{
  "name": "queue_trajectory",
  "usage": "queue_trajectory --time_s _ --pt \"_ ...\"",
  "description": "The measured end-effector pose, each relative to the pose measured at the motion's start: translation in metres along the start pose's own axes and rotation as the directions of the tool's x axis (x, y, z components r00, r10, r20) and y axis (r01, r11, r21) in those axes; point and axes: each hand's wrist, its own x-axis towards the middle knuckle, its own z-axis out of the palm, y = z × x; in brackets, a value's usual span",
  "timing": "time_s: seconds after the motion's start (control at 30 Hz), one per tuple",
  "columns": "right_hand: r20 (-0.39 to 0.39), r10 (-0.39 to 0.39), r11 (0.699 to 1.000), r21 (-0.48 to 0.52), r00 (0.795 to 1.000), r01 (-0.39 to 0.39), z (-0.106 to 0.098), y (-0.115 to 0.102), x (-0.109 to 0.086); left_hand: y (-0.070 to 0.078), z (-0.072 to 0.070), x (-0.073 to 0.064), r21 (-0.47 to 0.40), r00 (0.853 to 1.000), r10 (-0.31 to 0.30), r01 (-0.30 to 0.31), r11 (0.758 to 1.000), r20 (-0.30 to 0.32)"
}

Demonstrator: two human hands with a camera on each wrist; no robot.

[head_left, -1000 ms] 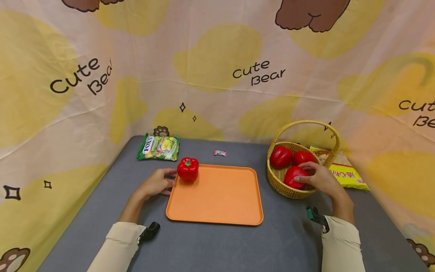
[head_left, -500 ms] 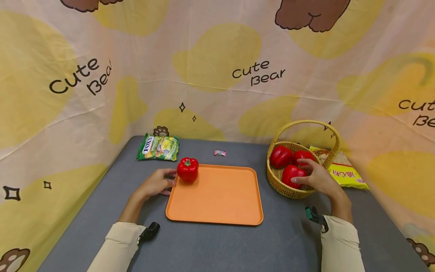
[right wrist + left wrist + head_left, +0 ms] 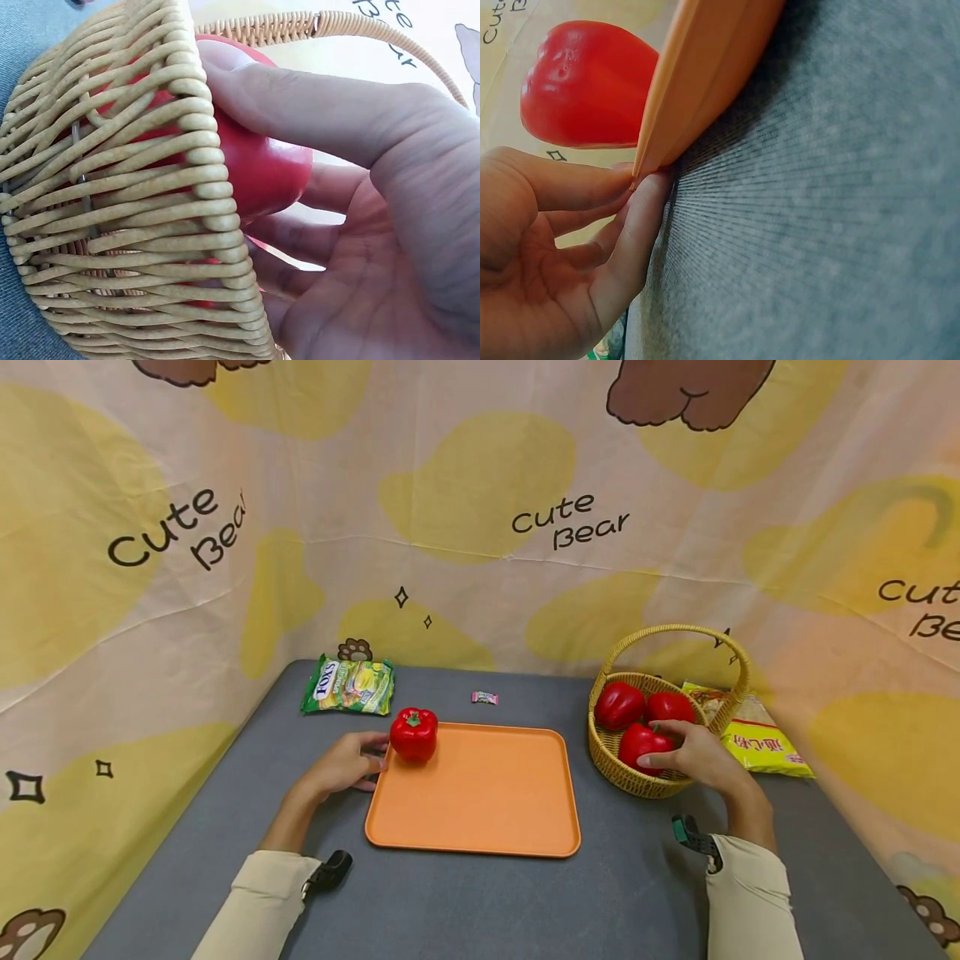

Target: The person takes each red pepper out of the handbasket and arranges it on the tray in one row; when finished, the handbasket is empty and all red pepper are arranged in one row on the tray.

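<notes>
My left hand (image 3: 347,766) pinches the left rim of an orange tray (image 3: 480,793) between thumb and fingers; the left wrist view shows the grip at the tray's edge (image 3: 656,142). On the tray's far left corner stands a red bell pepper (image 3: 413,737), stem up. At the right, my right hand (image 3: 701,756) holds another red bell pepper (image 3: 641,747) inside a woven basket (image 3: 637,783). Its thumb lies on the near side, with the fingers round the far side, partly hidden. Behind it in the basket lie two more red peppers, one left (image 3: 619,705) and one right (image 3: 670,707).
A green FOX'S candy bag (image 3: 348,686) lies at the back left of the grey table (image 3: 480,902). One small wrapped candy (image 3: 484,697) is beyond the tray. A yellow food packet (image 3: 765,747) lies behind and right of the basket, whose tall handle (image 3: 678,628) arches over it.
The pepper in my right hand has turned, bringing its green stem into view, and shifted slightly left within the basket. My left hand and the tray have stayed put.
</notes>
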Motion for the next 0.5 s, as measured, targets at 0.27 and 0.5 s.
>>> queue_trajectory --time_s 0.27,0.5 --pt "0.006 -0.041 0.998 0.038 0.999 0.04 0.0026 0.0009 0.0008 0.0003 0.0 -0.0013 0.009 1.0 0.003 -0.003 1.0 0.001" --pt "0.009 -0.059 0.996 0.065 0.998 0.058 0.0023 0.0009 0.0003 0.003 0.0004 -0.0044 0.0 1.0 0.011 -0.011 1.0 0.002"
